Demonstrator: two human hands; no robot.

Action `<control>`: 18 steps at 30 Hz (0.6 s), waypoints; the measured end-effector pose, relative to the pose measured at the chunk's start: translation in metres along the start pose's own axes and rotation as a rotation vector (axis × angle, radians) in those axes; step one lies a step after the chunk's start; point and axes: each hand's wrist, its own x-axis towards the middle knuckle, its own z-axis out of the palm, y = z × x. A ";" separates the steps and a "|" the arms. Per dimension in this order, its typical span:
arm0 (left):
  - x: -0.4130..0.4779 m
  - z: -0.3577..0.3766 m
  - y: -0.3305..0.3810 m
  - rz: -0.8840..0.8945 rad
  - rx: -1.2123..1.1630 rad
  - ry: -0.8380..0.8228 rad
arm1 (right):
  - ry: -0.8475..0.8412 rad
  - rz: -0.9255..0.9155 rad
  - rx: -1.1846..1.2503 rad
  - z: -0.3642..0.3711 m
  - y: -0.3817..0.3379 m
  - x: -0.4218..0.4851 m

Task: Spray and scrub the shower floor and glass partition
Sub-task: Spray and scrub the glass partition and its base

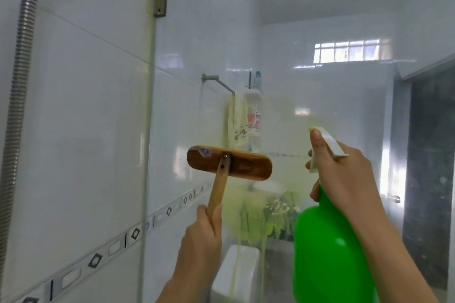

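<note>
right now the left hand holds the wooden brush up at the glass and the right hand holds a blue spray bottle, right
Not quite. The head view shows the spray bottle in the right hand is green, not blue. The left hand does hold the wooden brush up at the glass.

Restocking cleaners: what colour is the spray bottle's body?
The spray bottle is bright green, clearest in the head view.
</note>
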 end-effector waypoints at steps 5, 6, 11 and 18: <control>0.124 -0.051 0.073 0.084 -0.051 0.171 | 0.020 -0.038 0.037 0.004 -0.013 -0.004; 0.142 -0.053 0.080 0.097 -0.105 0.204 | 0.023 -0.035 0.049 0.006 -0.014 -0.004; 0.035 0.012 0.018 0.049 0.004 0.041 | 0.015 -0.048 0.126 0.007 -0.014 -0.012; 0.124 -0.047 0.063 0.083 -0.047 0.142 | 0.011 -0.078 0.174 0.010 -0.023 -0.015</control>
